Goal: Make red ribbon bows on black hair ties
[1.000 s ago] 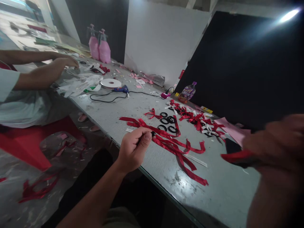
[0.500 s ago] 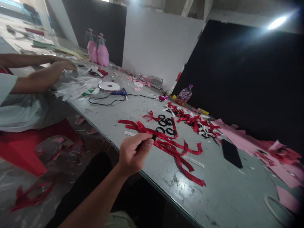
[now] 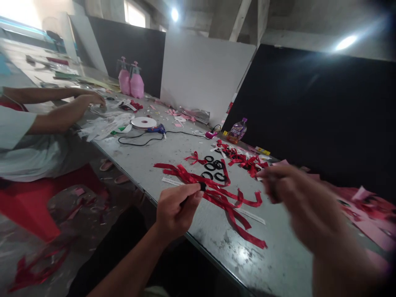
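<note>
My left hand [image 3: 177,210] is closed in a pinch above the table's near edge. A small black end, which looks like part of a folded hair tie [image 3: 203,187], pokes out between thumb and forefinger. Red ribbon strips [image 3: 222,201] lie just beyond that hand, with a printed white strip [image 3: 252,217] among them. Several black hair ties [image 3: 209,166] rest a little farther back beside a small red bow [image 3: 195,157]. At the right my right hand [image 3: 305,202] is smeared by motion, so its fingers and any contents are unclear. It is near a pile of red and white bows [image 3: 241,159].
A glue gun [image 3: 157,129] with a black cord and a white ribbon spool [image 3: 144,123] stand to the left. A co-worker's arms [image 3: 64,111] reach over the far left edge. Pink sprayers [image 3: 136,84], a purple-capped bottle [image 3: 237,131] and pink scraps [image 3: 368,214] line the back.
My right hand has come into view from the right, hiding the phone and part of the bow pile. My left hand keeps its pinch. The camera view has tipped slightly upward.
</note>
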`<state>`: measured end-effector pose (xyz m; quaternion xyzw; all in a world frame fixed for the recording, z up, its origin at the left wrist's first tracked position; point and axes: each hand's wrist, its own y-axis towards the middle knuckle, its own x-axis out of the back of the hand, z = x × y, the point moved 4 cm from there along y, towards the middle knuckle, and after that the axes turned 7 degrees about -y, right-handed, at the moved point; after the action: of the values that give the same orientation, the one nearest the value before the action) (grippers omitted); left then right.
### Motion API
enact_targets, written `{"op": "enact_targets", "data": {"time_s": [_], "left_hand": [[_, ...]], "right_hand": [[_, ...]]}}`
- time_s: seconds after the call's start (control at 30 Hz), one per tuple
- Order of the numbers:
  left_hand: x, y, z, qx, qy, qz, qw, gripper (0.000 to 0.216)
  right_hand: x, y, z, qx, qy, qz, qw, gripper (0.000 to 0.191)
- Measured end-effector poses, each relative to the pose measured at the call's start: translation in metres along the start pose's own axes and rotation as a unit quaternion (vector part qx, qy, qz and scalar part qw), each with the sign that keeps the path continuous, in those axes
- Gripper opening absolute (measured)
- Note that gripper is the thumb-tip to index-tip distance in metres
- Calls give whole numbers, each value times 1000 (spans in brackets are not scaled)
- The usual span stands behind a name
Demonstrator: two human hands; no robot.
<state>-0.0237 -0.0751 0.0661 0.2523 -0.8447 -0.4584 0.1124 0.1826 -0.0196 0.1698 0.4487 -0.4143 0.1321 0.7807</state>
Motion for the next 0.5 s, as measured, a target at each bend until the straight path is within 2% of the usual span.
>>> {"op": "enact_targets", "data": {"time_s": [0.1, 0.2, 0.3, 0.5], "left_hand": [[0, -2, -1, 11, -24, -2, 1000, 10], [-2, -6, 3, 41, -50, 21, 998, 14], [0, -11, 10, 79, -77, 9, 994, 13], [3, -12, 14, 100, -97, -12, 990, 11]], "right_hand": [[-34, 3, 23, 81, -68, 70, 992, 18], [-54, 2, 36, 128, -117, 79, 982, 19], [-60, -2, 39, 141, -135, 78, 978, 18], [-62, -4, 37, 136, -157, 64, 976, 16]]}}
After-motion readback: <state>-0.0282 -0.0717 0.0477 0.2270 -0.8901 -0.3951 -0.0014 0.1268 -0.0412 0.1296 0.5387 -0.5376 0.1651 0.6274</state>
